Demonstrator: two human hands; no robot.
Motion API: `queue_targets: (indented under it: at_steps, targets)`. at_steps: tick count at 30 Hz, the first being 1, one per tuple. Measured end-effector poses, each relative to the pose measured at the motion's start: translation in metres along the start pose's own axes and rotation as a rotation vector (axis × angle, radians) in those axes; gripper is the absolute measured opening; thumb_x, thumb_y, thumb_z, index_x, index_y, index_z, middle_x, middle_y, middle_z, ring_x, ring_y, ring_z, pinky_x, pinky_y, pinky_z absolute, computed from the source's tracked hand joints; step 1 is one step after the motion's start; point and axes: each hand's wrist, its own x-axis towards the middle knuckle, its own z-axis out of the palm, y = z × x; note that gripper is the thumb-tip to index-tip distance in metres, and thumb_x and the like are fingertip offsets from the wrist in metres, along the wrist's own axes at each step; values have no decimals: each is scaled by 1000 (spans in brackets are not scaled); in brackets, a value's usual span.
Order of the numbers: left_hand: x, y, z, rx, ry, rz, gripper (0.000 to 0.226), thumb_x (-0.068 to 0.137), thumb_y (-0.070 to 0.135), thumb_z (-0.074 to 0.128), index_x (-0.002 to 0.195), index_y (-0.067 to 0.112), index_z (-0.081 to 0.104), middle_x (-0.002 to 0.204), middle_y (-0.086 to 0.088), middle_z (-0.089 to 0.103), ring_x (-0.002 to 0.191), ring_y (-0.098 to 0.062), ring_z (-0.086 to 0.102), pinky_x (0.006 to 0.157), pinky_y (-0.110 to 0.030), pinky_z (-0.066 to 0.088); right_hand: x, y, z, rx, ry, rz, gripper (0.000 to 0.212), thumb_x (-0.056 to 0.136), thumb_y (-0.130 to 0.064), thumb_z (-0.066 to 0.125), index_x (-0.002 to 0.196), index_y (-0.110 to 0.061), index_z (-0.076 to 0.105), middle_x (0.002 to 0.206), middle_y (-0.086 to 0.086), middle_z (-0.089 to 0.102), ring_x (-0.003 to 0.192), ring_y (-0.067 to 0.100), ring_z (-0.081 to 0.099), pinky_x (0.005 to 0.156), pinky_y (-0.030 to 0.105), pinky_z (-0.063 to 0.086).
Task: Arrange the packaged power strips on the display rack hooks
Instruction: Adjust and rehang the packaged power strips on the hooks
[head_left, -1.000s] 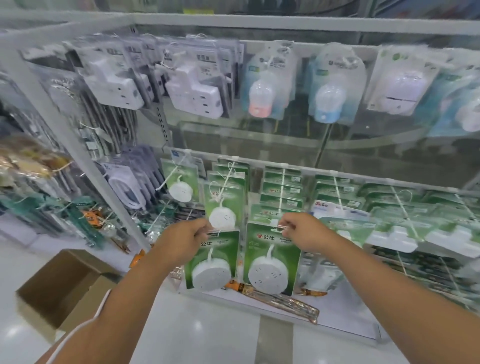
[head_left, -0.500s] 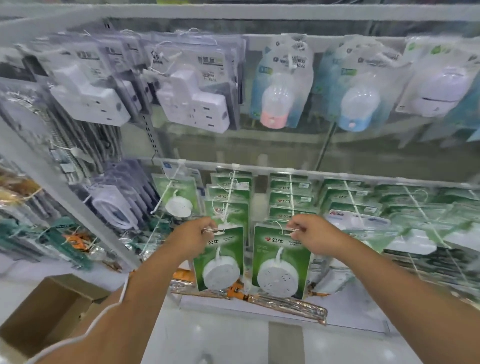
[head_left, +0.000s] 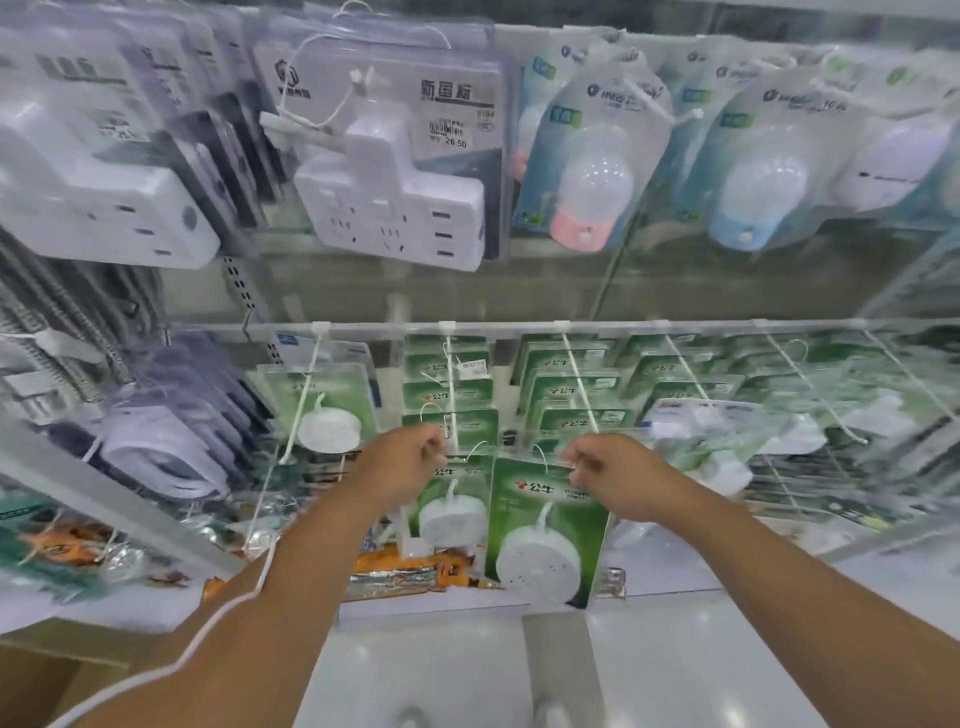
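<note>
We are facing the wire display rack (head_left: 519, 328), its hooks carrying glossy clear blister packs and rows of green cards. Our right hand (head_left: 618, 475) is pinching the top of a green-carded round white power strip (head_left: 543, 530) at the lower row; our left hand (head_left: 410, 457) is gripping its smaller-looking neighbour pack (head_left: 449, 506).

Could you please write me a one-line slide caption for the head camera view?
Left hand and right hand each pinch a green packaged power strip at a store display rack.
</note>
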Motion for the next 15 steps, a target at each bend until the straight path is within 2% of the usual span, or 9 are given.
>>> queue_targets:
  at_steps: [2,5,10,13,15]
  targets:
    - [4,3,1,14,-8,38,3,93,29,58,93,29,61,94,10,66,86,-10,62,77,-31,54,2,-5,4,48,-6,0,15,96,-15,54,94,-24,65,95,-2,65,83,21,65,74,37,57]
    - [6,7,2,39,20,75,3,94,27,57,92,27,60,88,9,65,81,-12,61,71,-29,51,4,-11,8,89,1,-5,22,95,-12,52,83,-28,61,85,-4,61,71,14,56,63,29,51]
    - [10,-5,2,-30,67,-25,9,93,27,60,102,27,59,98,3,63,85,-19,61,67,-29,46,5,-13,12,134,18,37,25,96,-13,54,80,-32,60,91,1,66,72,16,57,62,30,50]
    - [13,-5,1,-53,66,5,8,91,22,63,94,30,60,93,1,64,81,-16,61,65,-28,46,8,-20,16,140,12,12,26,97,-12,53,82,-33,58,88,-4,63,68,9,55,53,18,42]
    - [14,-2,0,-72,68,22,9,91,19,64,93,28,64,89,3,65,79,-13,62,63,-25,46,13,-25,21,145,-3,-4,21,97,-12,53,86,-29,60,92,-2,65,70,10,57,54,19,45]
